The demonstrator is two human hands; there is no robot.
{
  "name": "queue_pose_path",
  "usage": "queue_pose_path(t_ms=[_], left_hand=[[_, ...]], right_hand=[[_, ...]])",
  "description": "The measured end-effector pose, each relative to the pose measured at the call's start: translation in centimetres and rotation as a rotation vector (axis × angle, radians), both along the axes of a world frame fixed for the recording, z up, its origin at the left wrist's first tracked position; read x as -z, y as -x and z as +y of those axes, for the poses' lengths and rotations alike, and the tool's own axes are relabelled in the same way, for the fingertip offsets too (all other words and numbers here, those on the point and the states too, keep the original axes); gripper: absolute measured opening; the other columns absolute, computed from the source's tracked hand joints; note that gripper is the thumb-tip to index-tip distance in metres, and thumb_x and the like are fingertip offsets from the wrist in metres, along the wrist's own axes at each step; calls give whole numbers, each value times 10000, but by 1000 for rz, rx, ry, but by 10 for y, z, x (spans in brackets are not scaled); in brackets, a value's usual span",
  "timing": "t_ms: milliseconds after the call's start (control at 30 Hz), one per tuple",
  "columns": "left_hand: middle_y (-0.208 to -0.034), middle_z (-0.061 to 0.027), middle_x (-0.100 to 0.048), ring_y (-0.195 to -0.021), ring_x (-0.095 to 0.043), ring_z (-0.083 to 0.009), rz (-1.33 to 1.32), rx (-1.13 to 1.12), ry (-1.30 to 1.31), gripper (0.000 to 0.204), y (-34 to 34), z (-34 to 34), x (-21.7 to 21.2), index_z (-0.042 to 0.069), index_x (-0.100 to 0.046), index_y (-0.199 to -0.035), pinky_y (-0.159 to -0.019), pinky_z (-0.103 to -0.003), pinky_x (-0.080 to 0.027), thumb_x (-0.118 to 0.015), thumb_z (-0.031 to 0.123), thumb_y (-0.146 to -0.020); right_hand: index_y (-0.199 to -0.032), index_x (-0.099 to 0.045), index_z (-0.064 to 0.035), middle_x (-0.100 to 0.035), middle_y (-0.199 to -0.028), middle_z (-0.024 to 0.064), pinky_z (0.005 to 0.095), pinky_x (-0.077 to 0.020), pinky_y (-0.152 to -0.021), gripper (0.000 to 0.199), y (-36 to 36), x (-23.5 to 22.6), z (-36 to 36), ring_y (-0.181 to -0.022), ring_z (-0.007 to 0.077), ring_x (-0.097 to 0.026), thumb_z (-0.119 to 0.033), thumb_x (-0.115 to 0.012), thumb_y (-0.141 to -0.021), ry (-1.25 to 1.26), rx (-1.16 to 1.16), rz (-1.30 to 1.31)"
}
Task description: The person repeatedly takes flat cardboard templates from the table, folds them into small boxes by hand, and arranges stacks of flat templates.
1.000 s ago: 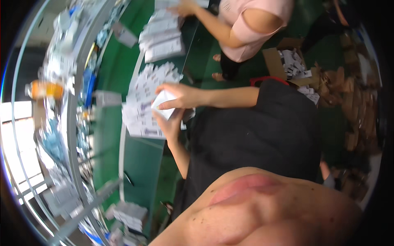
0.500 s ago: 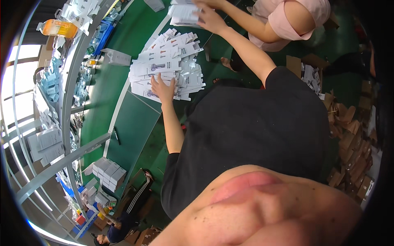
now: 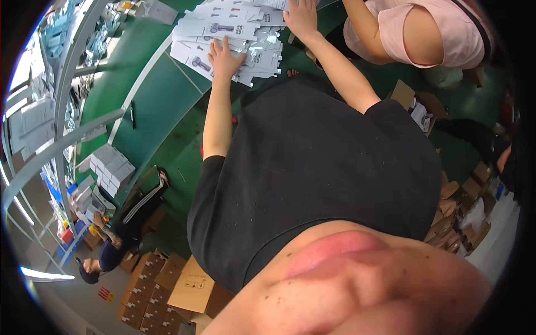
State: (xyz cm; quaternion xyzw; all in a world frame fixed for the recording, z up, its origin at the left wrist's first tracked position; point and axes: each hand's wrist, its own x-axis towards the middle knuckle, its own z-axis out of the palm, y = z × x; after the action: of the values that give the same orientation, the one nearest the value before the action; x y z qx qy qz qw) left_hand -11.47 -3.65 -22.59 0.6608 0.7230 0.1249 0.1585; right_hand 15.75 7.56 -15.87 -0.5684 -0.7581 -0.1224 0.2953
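Flat, unfolded white cartons (image 3: 220, 29) lie in an overlapping heap on the green table (image 3: 162, 92), printed with pictures of a handheld device. My left hand (image 3: 225, 60) rests on the near part of this heap, fingers spread and lying flat. At the top edge of the picture, my right hand (image 3: 301, 18) is beside the far right end of the cartons. Its fingers are stretched out against the edge of white card there, and their tips are partly cut off by the frame. Neither hand visibly grips anything.
A black pen (image 3: 133, 114) lies on the table, with stacked white boxes (image 3: 111, 167) farther along. Metal shelving (image 3: 70, 84) runs along the left. One person in pink (image 3: 391, 28) stands close at right; another person (image 3: 114, 251) works lower left. Brown cartons (image 3: 195, 287) stand behind me.
The whole view has shifted, so the table sits higher in the picture. My right hand has moved back from the white stack toward the right end of the cartons. My left hand stays on the heap.
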Motion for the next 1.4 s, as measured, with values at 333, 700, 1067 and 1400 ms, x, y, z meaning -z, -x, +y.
queue_pose_path(t_ms=[333,700,1067,1400], left_hand=[[-1580,-278,-272,-1484,-227,-430,68,4,-124,829,-39,16,-7,51,-370,-1516,-1137,-686,-136,-653,455,-849],[-1565,-212,-341,-1472,-273,-405,128,71,-121,655,-49,10,5,69,-401,-1493,-1172,-648,-156,-589,301,-909],[-1288,-112,-581,-1214,-536,-316,-97,260,-550,332,-71,-56,-23,76,-666,-1121,-1058,-431,-397,-638,68,-790],[-1159,-14,-643,-1155,-574,-249,-216,352,-428,192,-70,-46,-36,93,-671,-970,-1021,-395,-424,-633,38,-791]], right_hand=[[-1374,-511,-98,-460,-1394,180,417,-440,-1007,579,4,19,-35,-1265,374,-468,-237,-717,-850,191,-258,236],[-1397,-488,-76,-510,-1348,156,412,-459,-951,590,-21,62,-42,-1218,365,-502,-308,-697,-896,181,-174,212],[-1399,-525,-64,-531,-1419,190,424,-411,-1056,576,-41,65,0,-1230,402,-516,-445,-541,-969,359,-34,461],[-1380,-544,-129,-539,-1373,161,433,-437,-1016,560,-46,48,28,-1201,359,-536,-427,-631,-913,401,100,507]])
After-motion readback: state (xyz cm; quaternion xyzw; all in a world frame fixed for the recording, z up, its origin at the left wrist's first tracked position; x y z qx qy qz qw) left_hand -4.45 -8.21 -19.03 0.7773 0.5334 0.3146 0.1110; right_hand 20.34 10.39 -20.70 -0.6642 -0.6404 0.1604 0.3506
